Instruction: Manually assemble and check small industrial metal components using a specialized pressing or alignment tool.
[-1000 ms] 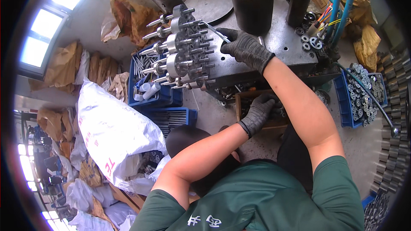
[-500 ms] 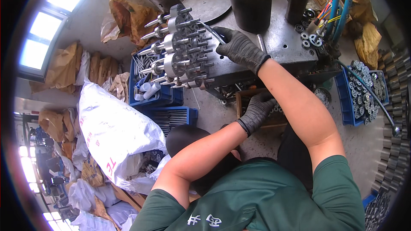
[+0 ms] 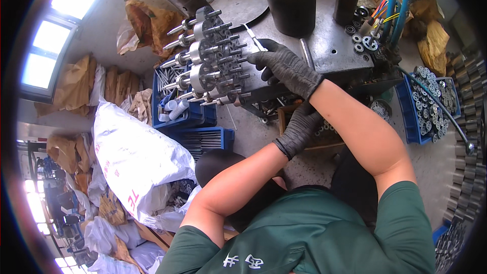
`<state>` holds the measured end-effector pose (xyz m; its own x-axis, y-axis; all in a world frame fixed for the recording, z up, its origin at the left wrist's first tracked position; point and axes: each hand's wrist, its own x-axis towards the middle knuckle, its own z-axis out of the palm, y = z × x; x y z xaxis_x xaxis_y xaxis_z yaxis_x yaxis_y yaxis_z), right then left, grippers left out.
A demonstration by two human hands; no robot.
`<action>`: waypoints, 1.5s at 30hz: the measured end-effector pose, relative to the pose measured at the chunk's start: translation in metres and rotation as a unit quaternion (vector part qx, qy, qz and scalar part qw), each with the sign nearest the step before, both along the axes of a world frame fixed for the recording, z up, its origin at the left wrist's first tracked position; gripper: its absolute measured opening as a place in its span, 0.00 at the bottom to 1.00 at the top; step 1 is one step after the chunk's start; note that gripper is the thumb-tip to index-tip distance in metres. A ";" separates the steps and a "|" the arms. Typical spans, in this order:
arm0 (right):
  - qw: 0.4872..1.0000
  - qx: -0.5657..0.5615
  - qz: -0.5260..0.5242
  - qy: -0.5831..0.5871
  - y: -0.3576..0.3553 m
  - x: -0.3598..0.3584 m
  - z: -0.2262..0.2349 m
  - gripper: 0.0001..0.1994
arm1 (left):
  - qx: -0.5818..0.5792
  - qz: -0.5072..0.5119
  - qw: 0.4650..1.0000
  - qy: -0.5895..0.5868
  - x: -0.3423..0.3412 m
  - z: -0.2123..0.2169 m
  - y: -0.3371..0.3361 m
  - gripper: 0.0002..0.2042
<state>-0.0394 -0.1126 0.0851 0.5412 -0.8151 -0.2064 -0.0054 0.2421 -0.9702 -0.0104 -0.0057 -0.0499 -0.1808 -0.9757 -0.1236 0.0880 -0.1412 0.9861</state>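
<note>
My right hand (image 3: 288,67), in a dark grey glove, is over the front of the metal press table (image 3: 324,45). A slim silver-white rod (image 3: 253,36) slants up-left from between its thumb and index finger, while the lower fingers are loosely curled. Just left of the fingertips stands a cluster of shafts with metal rings (image 3: 208,56), in several rows at the table's left edge. My left hand (image 3: 300,128), also gloved, is lower down at a brown box (image 3: 282,122) of small round metal parts. Its fingertips are hidden behind my right wrist.
Blue bins (image 3: 175,121) of shafts and white tubes stand left of the table. A thick metal post (image 3: 291,12) rises from it. Bearings (image 3: 359,47) and blue hoses (image 3: 393,5) are at its right. Another blue bin (image 3: 406,111) holds gear-like discs. A large white sack (image 3: 137,157) lies lower left.
My right hand has shifted slightly down, and the rod's tip has drawn away from the shaft cluster. My left hand has moved slightly up and right, further under my right wrist.
</note>
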 end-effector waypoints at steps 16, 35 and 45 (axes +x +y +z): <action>0.853 -0.413 -0.004 0.320 0.062 -0.138 0.008 0.37 | 0.117 0.064 0.937 0.322 0.068 0.047 -0.028 0.06; 0.761 -0.527 0.019 0.378 0.063 -0.154 -0.002 0.31 | 0.145 0.109 0.939 0.293 0.055 0.061 -0.026 0.04; 0.768 -0.516 0.026 0.379 0.061 -0.150 0.003 0.30 | 0.157 0.123 0.938 0.284 0.057 0.058 -0.029 0.05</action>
<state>-0.1890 -0.0520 0.0876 0.6227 -0.7368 0.2633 -0.6459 -0.6740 -0.3586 0.0466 -0.0349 0.0084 -0.0788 -0.9282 -0.3636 0.6537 -0.3235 0.6841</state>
